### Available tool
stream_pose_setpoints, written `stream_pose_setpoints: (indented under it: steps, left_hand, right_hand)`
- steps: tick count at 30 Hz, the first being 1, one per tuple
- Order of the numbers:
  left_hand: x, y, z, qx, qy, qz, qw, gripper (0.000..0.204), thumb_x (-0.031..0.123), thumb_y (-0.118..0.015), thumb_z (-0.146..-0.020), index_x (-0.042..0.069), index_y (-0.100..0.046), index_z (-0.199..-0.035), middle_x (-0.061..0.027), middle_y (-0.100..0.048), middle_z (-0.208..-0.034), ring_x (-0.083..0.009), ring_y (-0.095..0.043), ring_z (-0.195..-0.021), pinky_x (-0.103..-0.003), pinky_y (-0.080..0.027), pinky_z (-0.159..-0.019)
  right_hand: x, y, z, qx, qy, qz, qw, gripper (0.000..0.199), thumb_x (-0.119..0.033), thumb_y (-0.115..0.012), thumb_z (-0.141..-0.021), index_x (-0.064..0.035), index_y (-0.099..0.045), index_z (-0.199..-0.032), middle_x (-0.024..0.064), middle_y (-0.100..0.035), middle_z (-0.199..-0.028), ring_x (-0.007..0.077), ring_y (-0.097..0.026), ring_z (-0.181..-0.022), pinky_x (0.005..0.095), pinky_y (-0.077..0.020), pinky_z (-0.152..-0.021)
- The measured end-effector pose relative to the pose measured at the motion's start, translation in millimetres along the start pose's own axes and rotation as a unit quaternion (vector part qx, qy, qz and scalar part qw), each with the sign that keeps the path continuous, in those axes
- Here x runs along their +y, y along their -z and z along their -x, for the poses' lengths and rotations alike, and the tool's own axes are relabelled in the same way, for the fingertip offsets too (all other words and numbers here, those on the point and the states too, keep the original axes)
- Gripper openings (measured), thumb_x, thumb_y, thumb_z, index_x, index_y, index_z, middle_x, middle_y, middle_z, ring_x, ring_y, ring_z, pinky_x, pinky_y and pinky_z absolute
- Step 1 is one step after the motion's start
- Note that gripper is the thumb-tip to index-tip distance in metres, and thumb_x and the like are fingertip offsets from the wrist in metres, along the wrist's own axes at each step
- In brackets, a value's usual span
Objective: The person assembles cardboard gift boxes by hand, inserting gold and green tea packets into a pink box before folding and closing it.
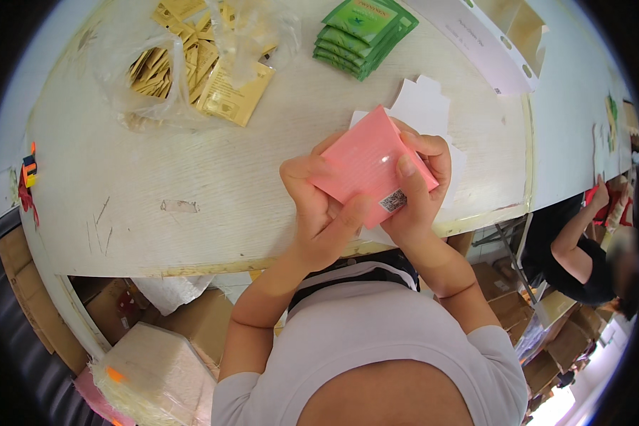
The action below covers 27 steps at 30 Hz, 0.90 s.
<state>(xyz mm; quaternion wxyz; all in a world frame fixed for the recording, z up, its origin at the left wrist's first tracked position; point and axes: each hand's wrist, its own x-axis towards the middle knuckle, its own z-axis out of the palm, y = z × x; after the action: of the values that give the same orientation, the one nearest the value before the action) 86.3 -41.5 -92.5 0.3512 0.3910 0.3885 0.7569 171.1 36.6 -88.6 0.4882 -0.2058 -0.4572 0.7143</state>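
One pink packet (pixel 366 160) is held in two hands above the front edge of the desk (pixel 227 170). The left hand (pixel 316 202) pinches its left side; the right hand (pixel 420 184) pinches its right side. Behind: one white card piece (pixel 422 103), one stack of green sachets (pixel 362 35), one clear bag (pixel 241 32) with gold sachets (pixel 238 89); sachets overlap, exact counts not determinable.
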Motion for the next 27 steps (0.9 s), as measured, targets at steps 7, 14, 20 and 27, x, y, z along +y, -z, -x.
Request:
stream_pose_setpoints:
  steps: [7,14,20,27]
  left_hand:
    - [16,5,-7,-0.008,0.024,0.010,1.000,0.065,-0.003,-0.061,-0.069,0.012,-0.020,-0.118,-0.0229,-0.029,-0.129,-0.0296,-0.038,-0.119,-0.038,-0.042,-0.090]
    - [20,15,-4,-0.043,0.036,0.030,0.998,0.062,-0.004,-0.057,-0.072,0.010,-0.021,-0.121,-0.0226,-0.030,-0.129,-0.0275,-0.038,-0.119,-0.038,-0.041,-0.091]
    - [13,5,2,-0.040,0.009,-0.015,0.999,0.058,-0.006,-0.053,-0.074,0.010,-0.021,-0.119,-0.0227,-0.030,-0.129,-0.0255,-0.042,-0.112,-0.034,-0.044,-0.084]
    - [7,1,8,0.014,0.030,0.028,0.999,0.047,0.001,-0.052,-0.082,0.012,-0.021,-0.116,-0.0227,-0.032,-0.128,-0.0207,-0.055,-0.090,-0.021,-0.048,-0.050]
  right_hand:
    - [-5,13,-3,-0.035,-0.028,-0.033,0.998,0.015,-0.012,-0.050,-0.086,0.0001,-0.053,-0.095,0.0216,-0.053,-0.114,0.0228,-0.055,-0.096,0.0336,-0.0438,-0.081]
    - [-23,7,-8,-0.208,-0.019,0.120,0.971,0.068,-0.036,-0.057,-0.079,0.0015,-0.029,-0.128,0.0199,-0.029,-0.134,0.0249,-0.043,-0.111,0.0374,-0.0352,-0.092]
    - [-23,6,1,-0.164,0.015,0.146,0.975,0.044,-0.018,-0.047,-0.086,0.0057,-0.036,-0.122,0.0172,-0.042,-0.122,0.0232,-0.044,-0.112,0.0339,-0.0330,-0.095]
    - [-20,4,7,-0.146,-0.010,0.153,0.977,0.037,-0.018,-0.040,-0.091,0.0047,-0.039,-0.120,0.0135,-0.045,-0.120,0.0202,-0.047,-0.108,0.0306,-0.0365,-0.091]
